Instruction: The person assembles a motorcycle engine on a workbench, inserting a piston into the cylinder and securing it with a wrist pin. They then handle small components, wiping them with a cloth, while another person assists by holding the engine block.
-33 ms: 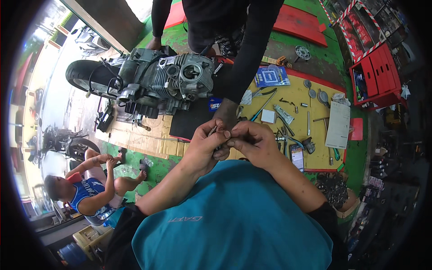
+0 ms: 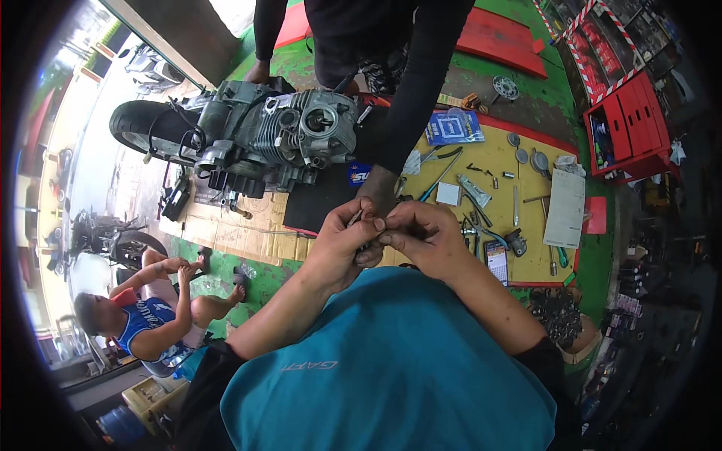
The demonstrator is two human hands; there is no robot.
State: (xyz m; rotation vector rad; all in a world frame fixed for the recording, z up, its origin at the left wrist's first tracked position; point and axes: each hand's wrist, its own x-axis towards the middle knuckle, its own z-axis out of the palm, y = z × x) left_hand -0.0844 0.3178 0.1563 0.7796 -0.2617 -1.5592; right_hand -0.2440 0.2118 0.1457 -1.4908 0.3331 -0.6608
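My left hand (image 2: 347,239) and my right hand (image 2: 427,234) meet in front of my chest, fingertips touching. Curled fingers of the left grip a small, thin metal part (image 2: 355,218), mostly covered by the thumb. Thumb and forefinger of the right are pinched against the left thumb; whatever lies between them is too small and hidden to name. Just beyond, a co-worker's hand (image 2: 380,188) reaches down from a black sleeve, partly behind my fingers. Ahead to the left sits an engine (image 2: 301,131) with its round cylinder opening facing up, attached to a rear wheel (image 2: 143,128).
Pliers, sockets and screwdrivers lie on a yellow board (image 2: 534,210), with a paper sheet (image 2: 565,209) and a blue packet (image 2: 455,126). A red drawer cabinet (image 2: 635,128) stands far right. Another person (image 2: 154,319) sits at the left. Cardboard (image 2: 248,233) lies under the engine.
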